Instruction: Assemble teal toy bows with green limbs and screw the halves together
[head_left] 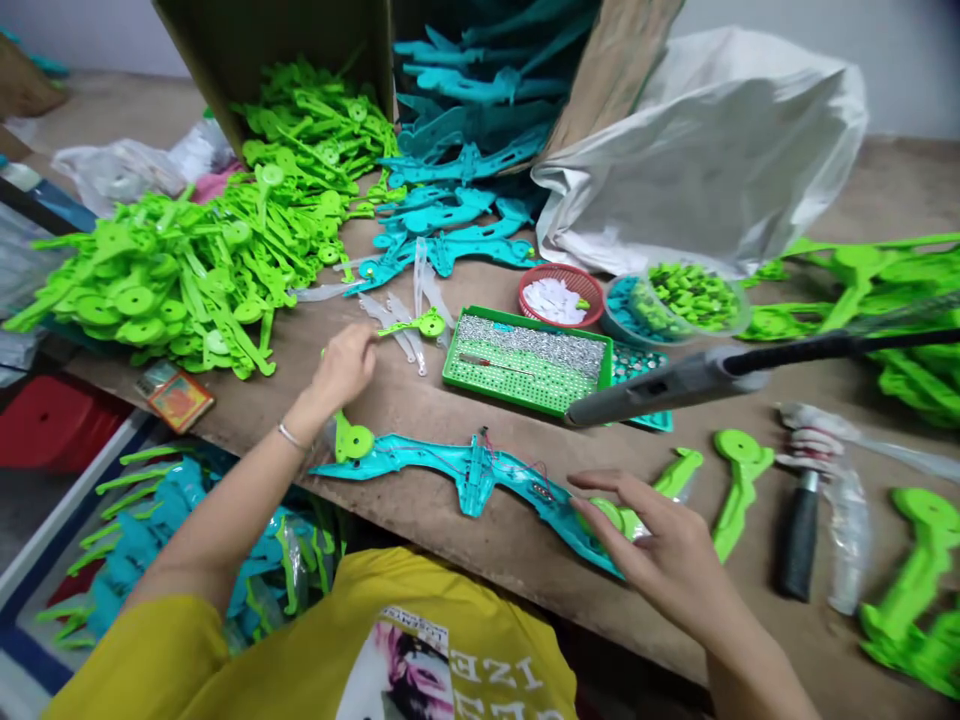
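A long blue bow-shaped part (420,452) lies along the table's front edge, with thin red wires at its middle and right. A green piece with a round disc (354,440) sits on its left end. My left hand (346,368) is above that end, its fingers closed on the end of a small green piece (416,325) with a round head. My right hand (649,525) is over the part's right end, thumb and fingers apart, close to another round green piece (606,515). Whether it touches that piece is hard to tell.
Green parts (172,270) are heaped at the left, blue parts (465,215) at the back. A green tray (517,395) of screws, a red basket (559,280) and a grey tool (652,385) are mid-table. A black-handled hammer (801,535) lies right.
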